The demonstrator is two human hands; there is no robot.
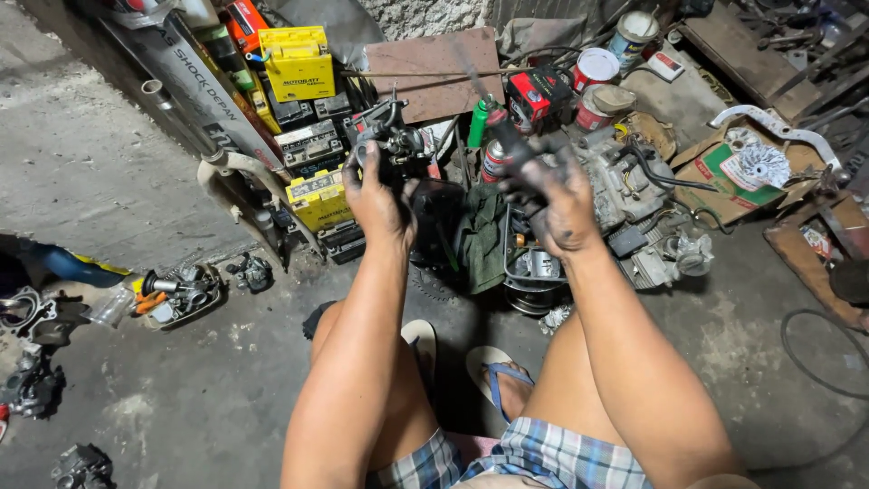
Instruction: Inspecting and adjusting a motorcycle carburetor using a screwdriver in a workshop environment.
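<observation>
I sit on the floor with both arms stretched forward. My left hand [376,201], black with grease, grips a dark metal carburettor [387,138] held up in front of me. My right hand [554,204], equally dirty, is closed around the handle of a thin tool, blurred by motion, whose shaft [478,83] slants up and to the left. The tool's tip is apart from the carburettor. My knees and feet in flip-flops [493,373] are below the hands.
Yellow and black batteries [297,62] are stacked at the back left beside an exhaust pipe [195,77]. Spray cans [493,158], tins [595,68], an engine part [625,186] and cardboard [724,167] crowd the right. A tray of parts [176,292] and loose pieces lie on the concrete at left.
</observation>
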